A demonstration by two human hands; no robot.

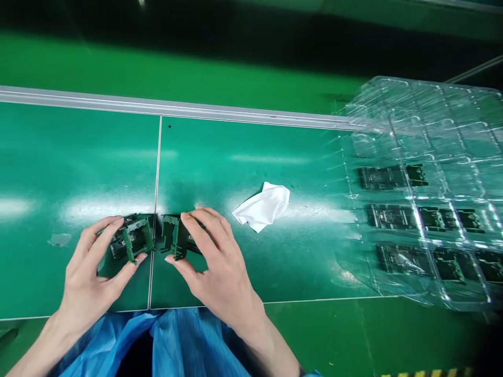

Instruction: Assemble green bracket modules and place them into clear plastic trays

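My left hand (92,262) grips a dark, frame-like plastic part (133,238) with open sides and small tabs, thumb below and fingers above. A similar dark plastic part (175,235) is pinched between the thumb and fingers of my right hand (218,256). The two parts are close together over the seam of the green table (196,173), with a narrow gap between them. My right palm and fingers hide some of the right part. Whether either part rests on the table I cannot tell.
A crumpled white cloth (263,206) lies right of my right hand. Farther right, clear plastic trays (393,110) hold several dark parts (393,177) in compartments. A metal rail (220,111) runs along the table's far edge. A small translucent scrap (60,240) lies at the left.
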